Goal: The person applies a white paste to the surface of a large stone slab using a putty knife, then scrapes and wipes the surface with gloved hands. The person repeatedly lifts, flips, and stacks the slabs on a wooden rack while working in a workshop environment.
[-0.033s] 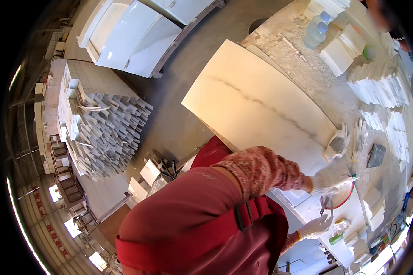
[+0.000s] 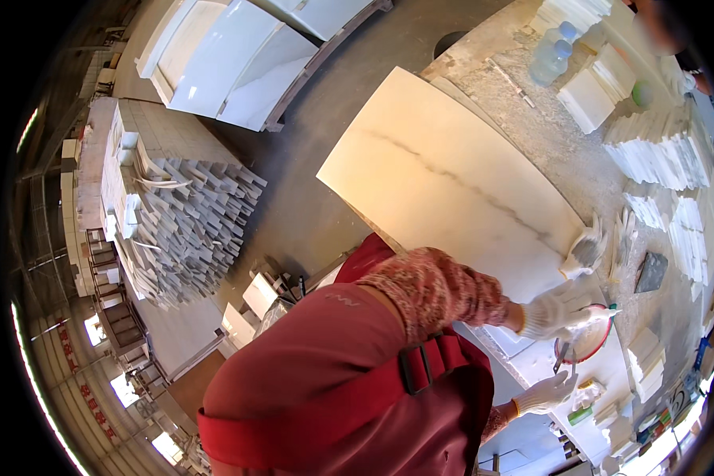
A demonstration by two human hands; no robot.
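My left hand (image 2: 562, 311), in a white knit glove, reaches over a round container (image 2: 591, 347) with a red rim. Its fingers are closed around something slim and whitish that I cannot make out, beside a small green bit on the rim. A grey scraper-like tool (image 2: 562, 356) stands at the container's near side. Just below it is my right hand (image 2: 544, 395), also gloved, its fingers stretched toward the tool; contact is unclear. Next to my left hand a pair of empty work gloves (image 2: 585, 252) lies at the edge of a veined marble slab (image 2: 444, 170).
A dark grey block (image 2: 650, 272) lies beyond the gloves. Stacks of white stone pieces (image 2: 660, 151) and plastic bottles (image 2: 549, 62) stand on the dusty worktop (image 2: 523, 135). A pile of stone strips (image 2: 190, 222) and large slabs (image 2: 230, 63) stand to the left.
The view has shifted very slightly. My left forearm and wrist sit a little further left and higher; the container and my right hand look nearly unchanged.
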